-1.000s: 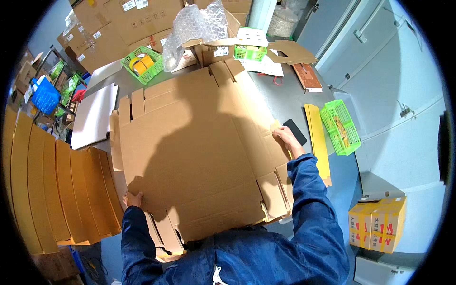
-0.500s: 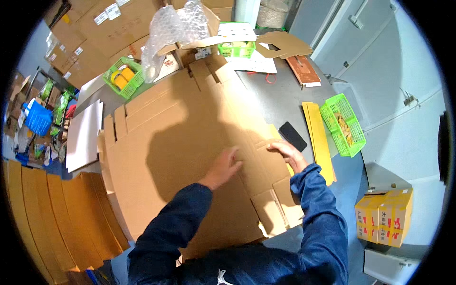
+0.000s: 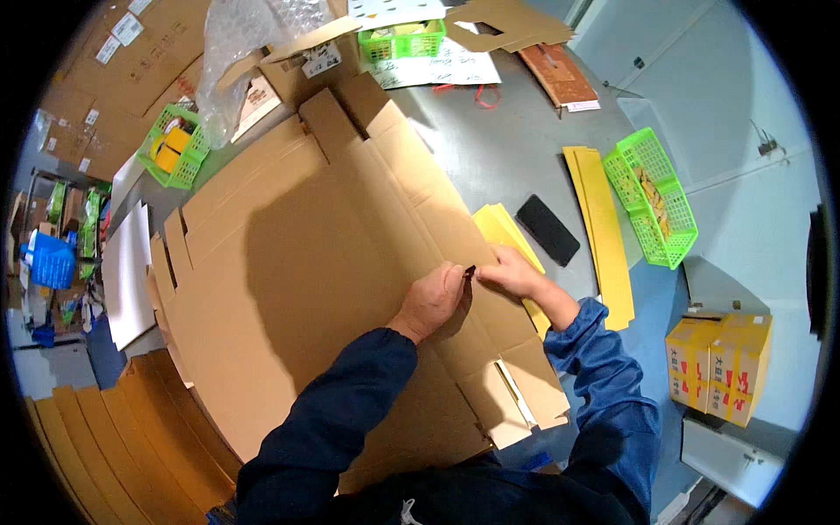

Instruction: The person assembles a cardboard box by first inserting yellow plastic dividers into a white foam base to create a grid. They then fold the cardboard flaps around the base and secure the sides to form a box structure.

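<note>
A large flattened cardboard box [image 3: 324, 219] lies on the grey table, with slotted flaps along its edges. Over its right part my two hands meet. My left hand [image 3: 433, 302] is closed, its fingers curled against the cardboard. Close beside it, my right hand [image 3: 514, 276] is closed with thumb and fingers pinched together. Between the fingertips shows a small dark thing [image 3: 470, 272], too small to name; whether it is a loose piece or an opening in the cardboard I cannot tell. Yellow sheets [image 3: 503, 229] stick out from under the box near my right hand.
A black phone [image 3: 549, 229], yellow strips [image 3: 602, 236] and a green basket [image 3: 652, 197] lie to the right. Bubble wrap [image 3: 249, 52] and another green basket [image 3: 178, 144] stand at the back left. Brown cardboard sheets [image 3: 131, 429] are stacked at lower left; a taped carton [image 3: 719, 367] sits lower right.
My hands have come together over the right side of the box, and their fingers have closed. A small dark thing now shows between them. The whole view has shifted and turned slightly.
</note>
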Demonstrator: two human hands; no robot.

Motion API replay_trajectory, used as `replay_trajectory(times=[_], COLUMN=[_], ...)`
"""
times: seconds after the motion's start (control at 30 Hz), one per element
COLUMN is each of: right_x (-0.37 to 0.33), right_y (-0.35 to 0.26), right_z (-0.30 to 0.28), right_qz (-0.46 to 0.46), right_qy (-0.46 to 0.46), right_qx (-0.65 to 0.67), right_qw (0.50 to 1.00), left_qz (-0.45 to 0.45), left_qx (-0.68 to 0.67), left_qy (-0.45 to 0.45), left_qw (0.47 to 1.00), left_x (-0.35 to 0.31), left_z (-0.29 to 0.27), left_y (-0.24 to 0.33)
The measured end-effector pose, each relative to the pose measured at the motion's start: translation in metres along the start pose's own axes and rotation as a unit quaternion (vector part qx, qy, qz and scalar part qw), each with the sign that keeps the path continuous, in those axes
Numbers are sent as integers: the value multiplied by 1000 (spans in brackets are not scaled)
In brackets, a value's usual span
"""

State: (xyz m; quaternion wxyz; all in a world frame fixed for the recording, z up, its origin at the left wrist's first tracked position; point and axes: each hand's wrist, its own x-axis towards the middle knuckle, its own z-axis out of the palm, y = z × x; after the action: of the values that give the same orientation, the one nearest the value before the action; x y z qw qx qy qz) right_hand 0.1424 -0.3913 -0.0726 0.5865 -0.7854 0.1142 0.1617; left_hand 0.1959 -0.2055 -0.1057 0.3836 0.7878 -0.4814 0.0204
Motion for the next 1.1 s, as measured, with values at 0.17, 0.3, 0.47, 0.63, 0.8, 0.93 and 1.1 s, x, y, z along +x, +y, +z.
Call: replay_trajectory(times=[0.17,0.3,0.47,0.63,0.8,0.93,1.1], right_x=[76,106,123,118,125,126,124], right_y=[-5,-12,-16,-28,-14,-11,-13], right_z=[-9,-13,-22,-15,-10,-7,-7], right_qz=[44,75,140,81,82,68,49], right_qy=[-9,-16,-46,-116,-30,-17,-19], right_qx=[295,355,303,332,262,284,280], right_qw=[954,932,941,933,961,956,958], left_qz=[-5,-33,-270,-414,-404,-295,-252], left_qx=[0,-47,-311,-404,-255,-128,-89], left_qy=[-16,51,88,157,145,164,111], left_qw=[1000,997,907,800,867,933,957], left_x=[0,-1,-2,30,57,56,56], left_z=[2,6,4,-11,-17,-7,-8], left_y=[0,-6,-15,-30,-61,-65,-64])
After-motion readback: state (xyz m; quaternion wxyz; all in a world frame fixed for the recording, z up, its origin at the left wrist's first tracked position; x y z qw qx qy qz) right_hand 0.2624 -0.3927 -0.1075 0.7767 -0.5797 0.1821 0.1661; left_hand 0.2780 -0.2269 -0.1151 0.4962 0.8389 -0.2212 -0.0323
